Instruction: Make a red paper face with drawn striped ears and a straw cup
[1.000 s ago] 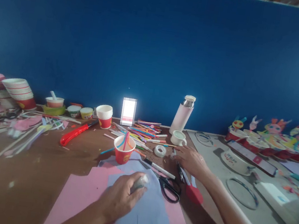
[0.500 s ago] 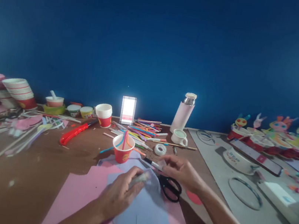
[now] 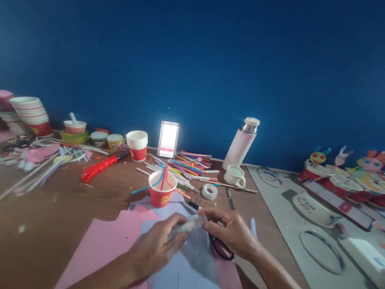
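My left hand (image 3: 158,243) grips a small pale tube-like object (image 3: 185,226) over a lilac paper sheet (image 3: 187,279) that lies on pink paper (image 3: 101,247). My right hand (image 3: 232,230) pinches the far end of the same object. What the object is, I cannot tell. A red paper cup (image 3: 161,189) with coloured strips stands just beyond my hands. Black scissors (image 3: 222,250) lie partly under my right hand. A marker (image 3: 193,206) lies beside the cup.
A tape roll (image 3: 209,191), a white mug (image 3: 235,176), a pale flask (image 3: 242,144), a pile of coloured sticks (image 3: 185,168) and a red cutter (image 3: 100,169) lie further back. Stacked cups (image 3: 30,113) sit far left. Decorated cups (image 3: 354,178) line the grey mat (image 3: 305,258) at right.
My right hand came back from the table near the tape roll and met my left hand, taking hold of the small object's end. The view shifted slightly.
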`<action>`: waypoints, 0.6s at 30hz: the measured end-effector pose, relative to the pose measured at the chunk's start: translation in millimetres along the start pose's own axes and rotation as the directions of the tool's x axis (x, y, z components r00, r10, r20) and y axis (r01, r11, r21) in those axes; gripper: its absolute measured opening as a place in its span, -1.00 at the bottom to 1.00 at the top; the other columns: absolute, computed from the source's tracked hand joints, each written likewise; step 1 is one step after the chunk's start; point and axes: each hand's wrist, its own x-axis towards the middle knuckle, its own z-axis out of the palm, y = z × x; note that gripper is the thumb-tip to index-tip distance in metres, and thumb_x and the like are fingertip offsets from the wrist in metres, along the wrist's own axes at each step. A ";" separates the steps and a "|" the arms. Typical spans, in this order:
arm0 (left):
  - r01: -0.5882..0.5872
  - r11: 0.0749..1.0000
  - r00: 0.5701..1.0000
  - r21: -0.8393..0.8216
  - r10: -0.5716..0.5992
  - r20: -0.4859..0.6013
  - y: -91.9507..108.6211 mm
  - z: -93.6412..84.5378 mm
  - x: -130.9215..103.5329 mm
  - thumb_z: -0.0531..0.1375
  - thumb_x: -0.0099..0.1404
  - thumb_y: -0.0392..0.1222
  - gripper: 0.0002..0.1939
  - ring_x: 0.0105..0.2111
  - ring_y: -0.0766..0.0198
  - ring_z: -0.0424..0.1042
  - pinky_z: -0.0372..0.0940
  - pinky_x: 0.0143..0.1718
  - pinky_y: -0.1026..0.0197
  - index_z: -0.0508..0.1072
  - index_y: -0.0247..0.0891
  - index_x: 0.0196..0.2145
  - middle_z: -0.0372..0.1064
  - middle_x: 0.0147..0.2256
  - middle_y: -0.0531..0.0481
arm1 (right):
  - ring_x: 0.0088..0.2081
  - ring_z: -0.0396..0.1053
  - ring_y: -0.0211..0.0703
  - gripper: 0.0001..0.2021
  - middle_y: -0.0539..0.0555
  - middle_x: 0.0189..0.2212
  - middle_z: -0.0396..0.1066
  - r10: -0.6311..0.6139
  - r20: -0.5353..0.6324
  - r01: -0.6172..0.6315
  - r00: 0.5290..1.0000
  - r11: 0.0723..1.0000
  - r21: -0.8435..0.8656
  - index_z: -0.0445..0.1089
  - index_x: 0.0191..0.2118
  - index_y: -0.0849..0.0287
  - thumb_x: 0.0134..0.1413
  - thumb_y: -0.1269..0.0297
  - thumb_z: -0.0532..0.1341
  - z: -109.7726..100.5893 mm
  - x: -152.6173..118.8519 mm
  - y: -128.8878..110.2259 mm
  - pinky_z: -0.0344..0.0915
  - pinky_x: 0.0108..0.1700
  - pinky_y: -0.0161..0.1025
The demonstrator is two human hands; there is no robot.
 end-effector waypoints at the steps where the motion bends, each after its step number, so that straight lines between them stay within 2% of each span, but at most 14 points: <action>1: -0.002 1.000 1.000 -0.006 0.002 -0.001 0.7 0.0 -0.2 0.01 0.35 0.05 -0.68 -0.41 0.28 0.27 0.15 -0.38 0.30 0.34 -0.24 -0.14 0.36 -0.35 0.04 | -0.22 0.40 -0.08 -0.71 0.01 -0.26 0.52 0.003 -0.008 -0.003 1.000 1.000 -0.020 0.49 -0.12 0.12 0.03 0.22 0.20 -0.4 -0.4 -0.5 0.27 -0.21 -0.25; 9: -0.015 1.000 1.000 -0.013 0.015 0.003 -1.0 1.3 -1.5 0.01 0.35 0.04 -0.69 -0.38 0.27 0.29 0.17 -0.36 0.29 0.34 -0.24 -0.15 0.37 -0.33 0.03 | -0.31 0.41 -0.13 -0.73 -0.02 -0.37 0.52 -0.018 -0.018 0.017 1.000 0.998 -0.066 0.51 -0.15 0.12 0.01 0.21 0.22 3.8 -1.6 -1.7 0.28 -0.26 -0.29; 13: 0.015 0.999 1.000 0.032 -0.015 0.000 -2.3 3.0 -3.1 0.01 0.35 0.03 -0.69 -0.39 0.26 0.30 0.18 -0.35 0.28 0.34 -0.25 -0.18 0.37 -0.36 0.01 | -0.25 0.43 -0.11 -0.75 0.01 -0.30 0.54 -0.051 -0.010 0.051 0.999 0.999 -0.008 0.52 -0.17 0.12 0.00 0.22 0.23 10.5 -1.9 0.6 0.28 -0.20 -0.28; 18: 0.012 0.998 1.000 0.057 -0.012 0.011 -2.1 4.3 -6.8 -0.01 0.36 0.04 -0.66 -0.38 0.25 0.31 0.20 -0.32 0.27 0.35 -0.26 -0.16 0.38 -0.37 0.00 | -0.31 0.42 -0.13 -0.75 0.03 -0.38 0.53 -0.028 -0.006 0.028 1.000 0.999 0.020 0.51 -0.19 0.16 0.00 0.22 0.22 21.7 -2.3 3.6 0.28 -0.27 -0.30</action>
